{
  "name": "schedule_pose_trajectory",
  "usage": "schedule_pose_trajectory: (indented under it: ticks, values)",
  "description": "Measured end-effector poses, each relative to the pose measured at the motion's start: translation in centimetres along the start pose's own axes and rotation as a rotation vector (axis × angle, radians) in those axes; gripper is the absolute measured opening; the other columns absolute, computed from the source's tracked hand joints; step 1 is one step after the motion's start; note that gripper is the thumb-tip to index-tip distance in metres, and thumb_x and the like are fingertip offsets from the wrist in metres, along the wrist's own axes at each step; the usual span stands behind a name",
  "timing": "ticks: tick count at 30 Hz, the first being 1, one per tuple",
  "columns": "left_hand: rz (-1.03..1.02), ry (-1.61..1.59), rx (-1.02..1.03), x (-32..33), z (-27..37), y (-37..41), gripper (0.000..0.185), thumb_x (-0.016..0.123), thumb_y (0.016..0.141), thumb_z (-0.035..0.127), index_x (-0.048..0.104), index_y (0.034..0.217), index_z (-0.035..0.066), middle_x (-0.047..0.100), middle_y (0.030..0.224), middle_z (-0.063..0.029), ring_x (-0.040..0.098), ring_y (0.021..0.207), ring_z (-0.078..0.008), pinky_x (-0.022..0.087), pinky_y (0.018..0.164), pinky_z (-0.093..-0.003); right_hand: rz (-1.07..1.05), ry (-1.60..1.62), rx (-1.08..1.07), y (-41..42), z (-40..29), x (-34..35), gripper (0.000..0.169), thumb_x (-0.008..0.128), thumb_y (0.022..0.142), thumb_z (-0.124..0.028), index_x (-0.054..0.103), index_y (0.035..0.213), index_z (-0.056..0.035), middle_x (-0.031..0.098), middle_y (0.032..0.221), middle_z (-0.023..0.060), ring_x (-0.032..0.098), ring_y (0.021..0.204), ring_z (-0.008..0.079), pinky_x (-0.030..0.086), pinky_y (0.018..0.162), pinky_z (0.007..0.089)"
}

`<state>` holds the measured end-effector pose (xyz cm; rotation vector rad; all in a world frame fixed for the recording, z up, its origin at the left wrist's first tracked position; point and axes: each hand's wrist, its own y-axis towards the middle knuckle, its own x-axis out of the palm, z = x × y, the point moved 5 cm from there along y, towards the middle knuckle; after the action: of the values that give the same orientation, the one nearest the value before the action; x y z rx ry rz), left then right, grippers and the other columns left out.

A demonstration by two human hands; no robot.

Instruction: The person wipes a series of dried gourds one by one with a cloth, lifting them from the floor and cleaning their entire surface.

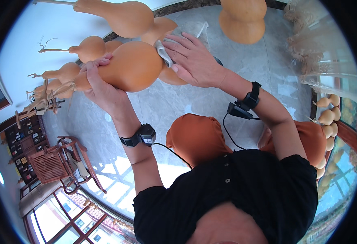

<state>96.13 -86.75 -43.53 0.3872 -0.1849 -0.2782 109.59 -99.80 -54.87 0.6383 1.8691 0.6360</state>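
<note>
My left hand (pixel 102 88) grips the narrow neck of a smooth tan bottle gourd (pixel 137 67), its fingers wrapped around from below and the thumb over it. The gourd is held sideways, its round bottom to the right and its dry stem end to the left. My right hand (pixel 193 61) presses a folded whitish cloth (pixel 163 54) against the rounded bottom, fingers extended and the palm covering part of the cloth. Just below that hand, part of another gourd (pixel 173 76) shows behind the held one.
Several gourds, including a large one (pixel 126 19) and a smaller one (pixel 91 48), stand along the white wall. Another large gourd (pixel 242 23) is at the top right, near a lace curtain (pixel 325 45). A wooden rocking chair (pixel 51 164) stands on the grey tiled floor (pixel 154 106).
</note>
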Motion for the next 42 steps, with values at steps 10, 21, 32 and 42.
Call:
schedule_pose_trajectory:
  ticks: [10,21,32,42]
  values:
    - [-0.504,-0.302,0.245,-0.6,3.2,0.6,0.018,0.049,0.083,0.024,0.043,0.075,0.009,0.049,0.059,-0.0066,0.053,0.063,-0.0224,0.049,0.081,-0.0469,-0.276,1.894,1.026,-2.8,11.6,5.4,0.039,0.047,0.1,-0.031,0.059,0.121,-0.0008,0.069,0.11,0.0101,0.066,0.099,0.0144,0.056,0.086,0.0313]
    - [-0.076,-0.325,-0.22,-1.5,-1.9,1.9,0.021,0.051,0.094,0.022,0.055,0.081,0.006,0.065,0.087,-0.0103,0.063,0.102,-0.031,0.044,0.101,-0.0476,0.139,1.716,0.663,-7.4,14.7,4.8,0.04,0.051,0.098,-0.031,0.058,0.127,-0.0043,0.063,0.123,0.009,0.061,0.109,0.0156,0.051,0.093,0.0309]
    - [-0.163,-0.105,0.07,2.0,-0.9,-0.8,0.008,0.052,0.088,0.006,0.05,0.081,0.003,0.057,0.066,-0.0086,0.062,0.071,-0.0241,0.05,0.088,-0.0496,0.053,0.05,0.028,-0.7,2.3,-0.1,0.029,0.043,0.089,-0.019,0.061,0.104,-0.0012,0.059,0.11,0.0145,0.05,0.117,0.0335,0.036,0.105,0.046]
    - [-0.654,-0.336,0.166,0.5,0.9,-0.6,0.006,0.046,0.08,0.008,0.044,0.074,0.007,0.054,0.06,-0.0096,0.053,0.06,-0.0239,0.049,0.079,-0.0461,-0.445,1.585,1.25,-4.5,9.8,5.3,0.041,0.048,0.098,-0.039,0.064,0.113,-0.0047,0.065,0.116,0.0081,0.066,0.094,0.0145,0.053,0.083,0.0315]
